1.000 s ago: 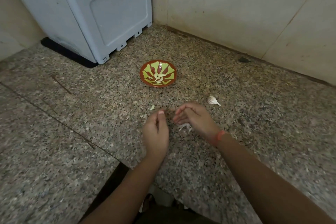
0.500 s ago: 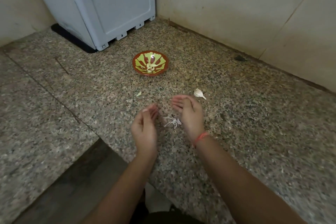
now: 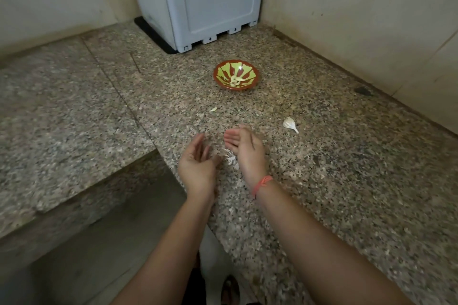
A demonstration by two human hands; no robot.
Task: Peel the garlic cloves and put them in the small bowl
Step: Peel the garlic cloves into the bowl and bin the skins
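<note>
A small red bowl (image 3: 236, 78) with green stripes stands on the granite counter (image 3: 322, 156) and holds a few peeled garlic cloves (image 3: 235, 80). One unpeeled clove (image 3: 290, 123) lies to its lower right. White peel scraps (image 3: 231, 159) lie on the counter between my hands. My left hand (image 3: 195, 167) and my right hand (image 3: 244, 147) hover just above the counter, palms facing each other, fingers relaxed, holding nothing. An orange band circles my right wrist.
A grey plastic appliance (image 3: 208, 0) stands on a black mat in the back corner. A small peel piece (image 3: 213, 109) lies below the bowl. Walls close the back and right. The counter edge drops off at the lower left.
My hands came apart and opened; the fingers that were pinched together a second ago are now relaxed. The peel scraps lie uncovered. The camera swung left.
</note>
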